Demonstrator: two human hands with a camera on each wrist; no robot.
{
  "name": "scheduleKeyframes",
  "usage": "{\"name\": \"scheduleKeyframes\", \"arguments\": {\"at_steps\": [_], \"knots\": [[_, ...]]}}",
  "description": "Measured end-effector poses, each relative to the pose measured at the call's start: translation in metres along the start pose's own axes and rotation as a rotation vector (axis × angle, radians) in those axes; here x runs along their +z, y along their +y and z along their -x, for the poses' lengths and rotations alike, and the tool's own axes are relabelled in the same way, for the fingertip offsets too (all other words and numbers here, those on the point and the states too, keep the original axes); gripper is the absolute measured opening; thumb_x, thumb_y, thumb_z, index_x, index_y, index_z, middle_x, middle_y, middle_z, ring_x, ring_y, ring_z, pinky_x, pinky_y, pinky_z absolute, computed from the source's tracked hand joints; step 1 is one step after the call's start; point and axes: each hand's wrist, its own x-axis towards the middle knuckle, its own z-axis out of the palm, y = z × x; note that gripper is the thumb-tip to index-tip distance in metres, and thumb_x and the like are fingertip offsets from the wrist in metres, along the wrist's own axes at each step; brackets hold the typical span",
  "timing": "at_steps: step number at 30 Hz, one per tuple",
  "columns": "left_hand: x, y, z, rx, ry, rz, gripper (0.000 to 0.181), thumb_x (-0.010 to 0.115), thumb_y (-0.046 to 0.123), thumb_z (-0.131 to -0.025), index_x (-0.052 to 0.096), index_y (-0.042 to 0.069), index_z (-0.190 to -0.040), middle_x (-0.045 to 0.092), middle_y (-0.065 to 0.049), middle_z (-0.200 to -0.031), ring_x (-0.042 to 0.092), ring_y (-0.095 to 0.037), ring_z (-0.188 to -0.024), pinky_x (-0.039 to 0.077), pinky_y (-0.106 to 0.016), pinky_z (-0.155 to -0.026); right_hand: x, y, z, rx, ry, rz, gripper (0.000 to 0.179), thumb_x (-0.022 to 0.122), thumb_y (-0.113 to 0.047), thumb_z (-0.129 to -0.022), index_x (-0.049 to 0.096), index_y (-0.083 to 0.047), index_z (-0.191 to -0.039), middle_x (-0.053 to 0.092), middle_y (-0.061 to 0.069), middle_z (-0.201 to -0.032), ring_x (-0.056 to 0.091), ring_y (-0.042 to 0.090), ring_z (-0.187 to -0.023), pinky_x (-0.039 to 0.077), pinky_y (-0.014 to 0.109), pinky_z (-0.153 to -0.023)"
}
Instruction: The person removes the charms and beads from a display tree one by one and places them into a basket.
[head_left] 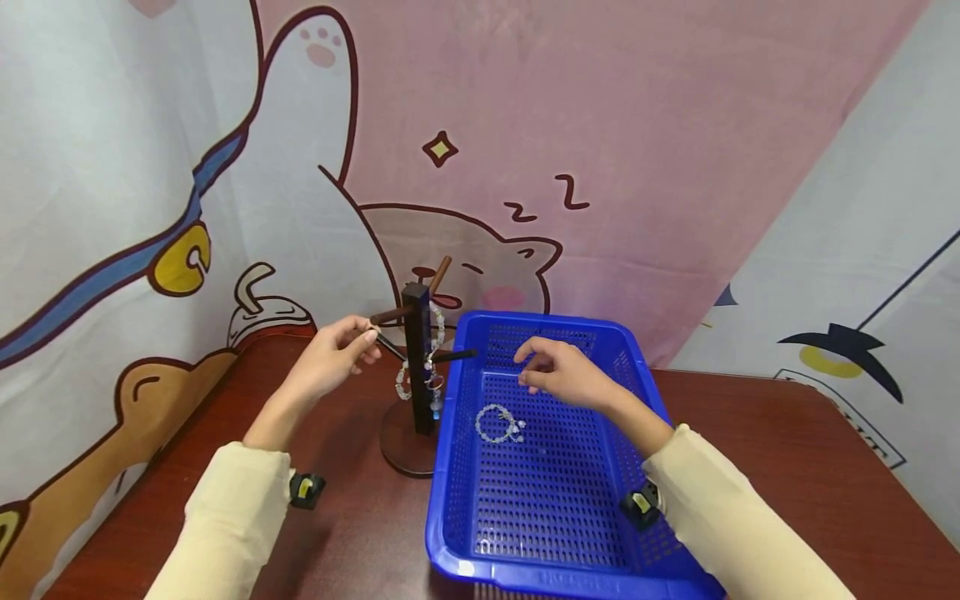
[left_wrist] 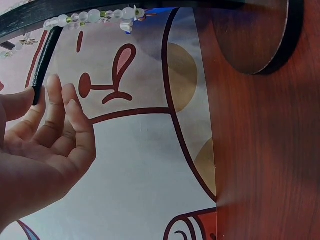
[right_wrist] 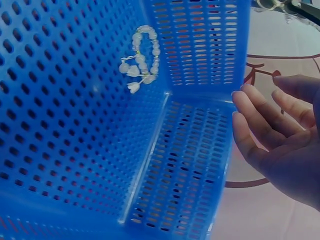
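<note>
A dark wooden jewellery stand with several pegs rises from a round base. My left hand is at its left side; thumb and forefinger pinch the tip of a black peg. Beaded bracelets hang on the stand, among them a clear-and-white one close to the post in the left wrist view. Over the blue basket hovers my right hand, fingers loosely bent and holding nothing. On the basket floor lies a pale bead bracelet with small charms.
The basket stands right of the stand, its left rim close to the stand's base, on a reddish-brown table. Behind the table hangs a cartoon-printed cloth. Brown upper pegs stick out near the top of the post.
</note>
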Motion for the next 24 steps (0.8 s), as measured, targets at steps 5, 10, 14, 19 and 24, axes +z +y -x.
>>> {"name": "scheduleKeyframes", "arguments": {"at_steps": [5,10,14,19,24], "knots": [[0.000,0.001,0.002,0.007,-0.002,0.005,0.025,0.045,0.018,-0.097,0.051,-0.003,-0.110,0.062,-0.011,-0.083,0.059,-0.019,-0.079,0.047,-0.028,-0.063,-0.002,-0.011,-0.001,-0.020,0.006,-0.006,0.015,0.058,0.000,-0.085,0.058,-0.002,-0.099,0.066,0.005,-0.078,0.062,0.024,-0.070,0.047,0.029,-0.061],[0.000,0.002,0.002,0.016,-0.002,0.011,0.025,0.045,0.017,-0.097,0.051,-0.004,-0.111,0.062,-0.018,-0.087,0.059,-0.025,-0.081,0.047,-0.028,-0.063,-0.004,-0.025,-0.001,-0.069,0.006,0.006,0.015,0.060,-0.001,-0.084,0.059,-0.003,-0.099,0.065,0.004,-0.077,0.060,0.014,-0.066,0.046,0.029,-0.060],[-0.001,0.002,0.002,0.015,-0.005,0.009,0.026,0.045,0.017,-0.098,0.051,-0.004,-0.111,0.062,-0.015,-0.085,0.058,-0.017,-0.077,0.047,-0.028,-0.063,-0.005,-0.036,-0.003,-0.089,0.004,0.010,0.015,0.062,-0.003,-0.084,0.059,-0.003,-0.099,0.065,0.003,-0.077,0.060,0.012,-0.066,0.046,0.030,-0.061],[-0.001,0.003,0.002,0.011,-0.010,0.006,0.026,0.045,0.017,-0.098,0.051,-0.003,-0.111,0.062,-0.009,-0.083,0.057,-0.012,-0.075,0.047,-0.028,-0.063,-0.006,-0.045,-0.006,-0.102,-0.006,0.011,0.015,0.063,-0.003,-0.084,0.060,-0.003,-0.099,0.065,0.003,-0.077,0.060,0.012,-0.067,0.047,0.029,-0.063],[-0.002,0.002,0.002,0.013,-0.010,0.009,0.025,0.045,0.017,-0.097,0.051,-0.003,-0.111,0.062,-0.009,-0.083,0.058,-0.015,-0.077,0.047,-0.028,-0.063,-0.007,-0.053,-0.010,-0.108,-0.012,-0.014,0.014,0.062,-0.002,-0.085,0.059,-0.001,-0.099,0.066,0.005,-0.081,0.061,0.013,-0.070,0.049,0.030,-0.064]]}}
